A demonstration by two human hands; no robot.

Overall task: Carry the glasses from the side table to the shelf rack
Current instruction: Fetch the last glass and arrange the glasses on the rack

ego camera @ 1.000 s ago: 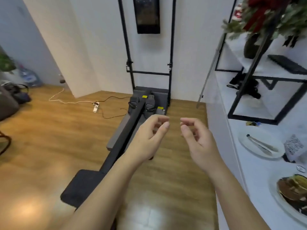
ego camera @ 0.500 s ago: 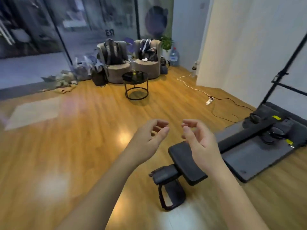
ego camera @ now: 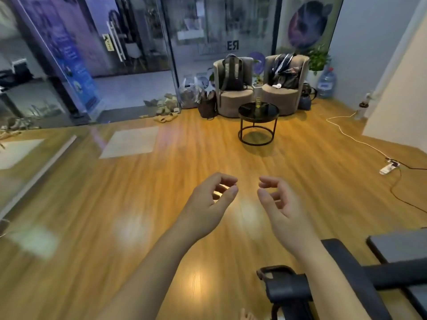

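Note:
A round black side table (ego camera: 248,111) stands far ahead across the wooden floor, in front of two beige armchairs. A clear glass (ego camera: 258,102) with a yellowish tint stands on its top. My left hand (ego camera: 211,199) and my right hand (ego camera: 279,203) are held out in front of me at mid-height, side by side. Both have loosely curled fingers and hold nothing. The shelf rack is out of view.
A black exercise machine (ego camera: 342,271) lies on the floor at the lower right, close to my right arm. A white cable and power strip (ego camera: 389,168) trail along the right. Backpacks sit on the armchairs (ego camera: 233,94); shoes and bags lie by the glass doors (ego camera: 129,51).
My view has swung left, away from the white shelf rack and the wall, onto the room with the side table. Both hands stay raised and empty in the same pose.

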